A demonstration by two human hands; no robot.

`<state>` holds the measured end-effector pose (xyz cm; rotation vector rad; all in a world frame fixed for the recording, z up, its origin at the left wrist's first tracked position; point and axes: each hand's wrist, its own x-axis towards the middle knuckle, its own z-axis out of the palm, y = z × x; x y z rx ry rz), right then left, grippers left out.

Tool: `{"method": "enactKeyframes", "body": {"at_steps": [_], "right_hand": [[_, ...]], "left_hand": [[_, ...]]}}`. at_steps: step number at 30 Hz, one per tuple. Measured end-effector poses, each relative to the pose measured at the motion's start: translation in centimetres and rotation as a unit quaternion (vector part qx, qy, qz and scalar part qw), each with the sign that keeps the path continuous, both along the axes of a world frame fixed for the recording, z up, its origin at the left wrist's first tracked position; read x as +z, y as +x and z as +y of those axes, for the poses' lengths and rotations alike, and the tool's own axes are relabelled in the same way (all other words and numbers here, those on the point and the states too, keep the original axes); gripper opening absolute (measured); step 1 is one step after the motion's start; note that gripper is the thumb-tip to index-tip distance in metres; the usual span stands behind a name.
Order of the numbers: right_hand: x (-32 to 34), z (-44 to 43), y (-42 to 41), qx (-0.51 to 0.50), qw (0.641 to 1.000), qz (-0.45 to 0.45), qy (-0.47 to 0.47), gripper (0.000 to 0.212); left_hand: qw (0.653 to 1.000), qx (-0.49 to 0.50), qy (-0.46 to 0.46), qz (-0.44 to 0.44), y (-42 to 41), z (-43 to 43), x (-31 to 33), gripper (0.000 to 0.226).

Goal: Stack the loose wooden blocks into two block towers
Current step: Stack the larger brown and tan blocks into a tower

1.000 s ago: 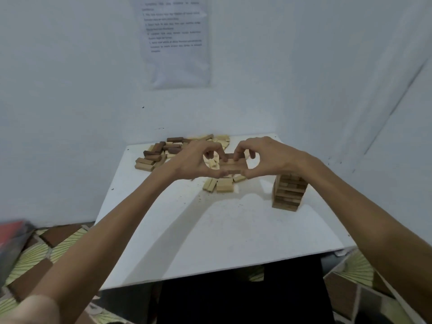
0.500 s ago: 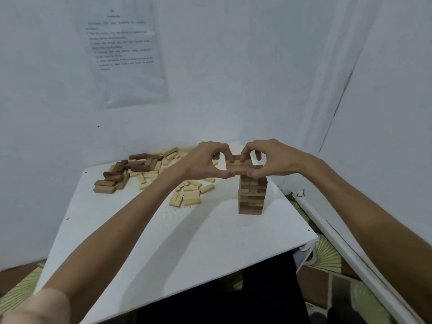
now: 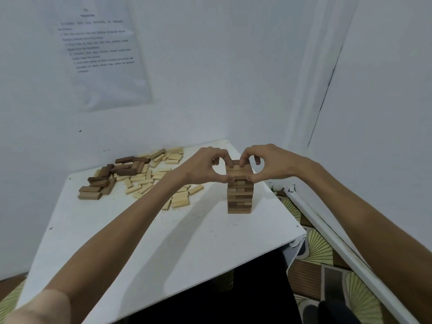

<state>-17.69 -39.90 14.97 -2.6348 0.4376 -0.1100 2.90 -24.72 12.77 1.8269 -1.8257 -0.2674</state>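
A tower of brown wooden blocks (image 3: 239,197) stands on the right side of the white table (image 3: 140,242). A flat layer of blocks (image 3: 238,169) lies on its top. My left hand (image 3: 205,168) pinches that layer from the left with thumb and fingers. My right hand (image 3: 266,164) pinches it from the right. Loose light blocks (image 3: 149,178) and loose dark blocks (image 3: 102,181) lie scattered at the table's far left.
A small flat group of light blocks (image 3: 180,199) lies just left of the tower. White walls close in behind and to the right. A printed sheet (image 3: 100,52) hangs on the back wall. The table's right edge (image 3: 299,232) is close to the tower.
Both hands carried the layer of blocks from over the loose pile rightwards and down onto the tower's top. The camera view swung right with them.
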Motion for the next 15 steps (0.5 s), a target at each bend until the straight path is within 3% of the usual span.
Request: {"method": "enactKeyframes", "body": {"at_steps": [15], "right_hand": [[-0.23,0.02,-0.27,-0.006,1.0,-0.002,0.002,0.037]], "left_hand": [[1.0,-0.008,0.002,-0.006,0.09,-0.41,-0.18,0.034]]}}
